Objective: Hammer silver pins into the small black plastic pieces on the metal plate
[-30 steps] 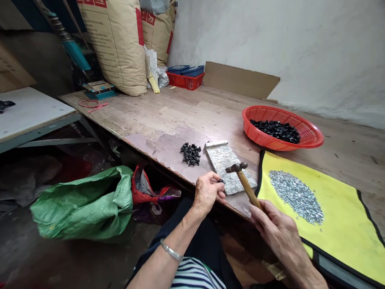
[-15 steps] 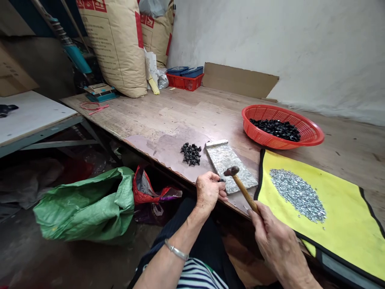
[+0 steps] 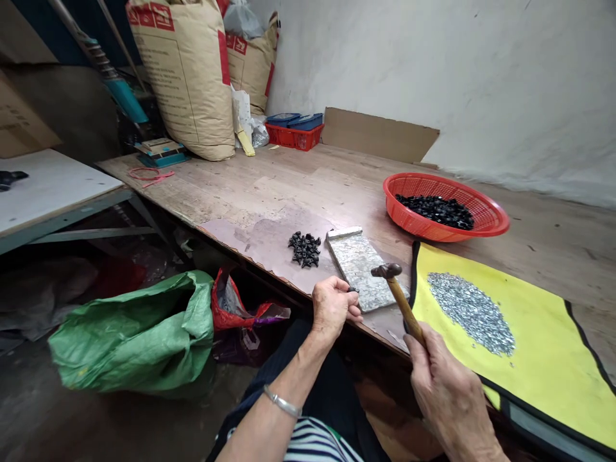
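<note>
My left hand [image 3: 332, 305] pinches a small black part [image 3: 353, 290] at the near left edge of a worn metal plate [image 3: 368, 269]. In my right hand [image 3: 450, 385] is the wooden handle of a hammer [image 3: 407, 308]; its head is raised over the plate's right side, apart from the black part. A small pile of black parts [image 3: 305, 249] lies left of the plate. To the right, a heap of small silvery pieces [image 3: 471, 313] rests on a yellow cloth [image 3: 543, 333] with black edging.
Behind the cloth stands a red basket [image 3: 498, 218] of black parts. Large paper sacks [image 3: 192, 83], a red crate [image 3: 303, 138] and a cardboard sheet [image 3: 375, 133] are at the back. A green bag [image 3: 135, 333] sits below the table's front edge at left.
The hammer head has moved slightly right, away from the black part in my left hand. My left hand has hardly moved. The view has shifted a little.
</note>
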Demonstrator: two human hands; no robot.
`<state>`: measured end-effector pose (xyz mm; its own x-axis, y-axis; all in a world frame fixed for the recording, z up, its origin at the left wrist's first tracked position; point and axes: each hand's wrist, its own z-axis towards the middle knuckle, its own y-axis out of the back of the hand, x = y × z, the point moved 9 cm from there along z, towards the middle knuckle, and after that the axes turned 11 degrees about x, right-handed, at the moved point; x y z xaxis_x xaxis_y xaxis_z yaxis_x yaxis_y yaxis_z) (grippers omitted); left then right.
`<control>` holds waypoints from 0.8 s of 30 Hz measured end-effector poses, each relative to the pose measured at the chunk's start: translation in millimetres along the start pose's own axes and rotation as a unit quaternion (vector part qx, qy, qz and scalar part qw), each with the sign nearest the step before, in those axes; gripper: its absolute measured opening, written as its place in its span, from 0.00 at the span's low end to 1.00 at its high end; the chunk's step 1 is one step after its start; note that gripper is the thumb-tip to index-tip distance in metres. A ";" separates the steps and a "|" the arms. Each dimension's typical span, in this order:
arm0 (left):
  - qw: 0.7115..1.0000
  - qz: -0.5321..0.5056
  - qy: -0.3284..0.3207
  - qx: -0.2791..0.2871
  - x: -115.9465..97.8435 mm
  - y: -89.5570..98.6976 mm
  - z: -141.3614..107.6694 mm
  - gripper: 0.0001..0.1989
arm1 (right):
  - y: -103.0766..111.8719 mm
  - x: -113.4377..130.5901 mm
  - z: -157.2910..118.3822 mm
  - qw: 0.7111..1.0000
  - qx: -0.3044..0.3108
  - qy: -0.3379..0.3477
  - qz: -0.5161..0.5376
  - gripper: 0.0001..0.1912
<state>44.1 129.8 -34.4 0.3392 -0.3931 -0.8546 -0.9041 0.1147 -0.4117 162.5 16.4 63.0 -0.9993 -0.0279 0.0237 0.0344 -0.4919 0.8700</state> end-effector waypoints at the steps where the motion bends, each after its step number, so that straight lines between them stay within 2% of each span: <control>1: 1.000 0.001 0.002 0.005 -0.4 -0.5 -0.1 0.08 | 0.3 0.3 -0.6 1.000 0.003 0.003 0.015 0.16; 6: 1.000 0.013 0.004 0.006 0.2 0.5 0.1 0.09 | 1.3 8.6 0.0 0.999 0.026 0.028 0.039 0.17; 11: 1.000 0.018 0.007 -0.014 3.4 2.4 1.2 0.08 | 15.2 7.2 -1.1 0.998 -0.045 -0.014 0.032 0.15; 12: 1.000 0.019 0.007 -0.016 3.4 2.5 1.5 0.08 | 12.4 8.6 -2.1 0.999 -0.043 -0.015 0.023 0.16; 16: 0.999 0.015 0.012 -0.029 3.7 3.3 1.4 0.08 | -3.7 14.8 -3.6 0.999 0.035 0.017 0.000 0.18; 21: 0.999 0.009 0.025 -0.032 6.6 2.8 0.4 0.09 | 19.3 -6.1 -8.8 0.995 -0.023 -0.093 0.041 0.18; 24: 0.999 0.009 0.022 -0.036 5.1 3.1 -0.4 0.09 | 4.6 0.1 -11.5 0.996 0.006 -0.070 0.051 0.17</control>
<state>42.9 127.8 -40.0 0.3124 -0.4322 -0.8459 -0.9266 0.0576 -0.3716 162.7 4.1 61.3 -0.9826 0.0439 0.1804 0.1374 -0.4823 0.8652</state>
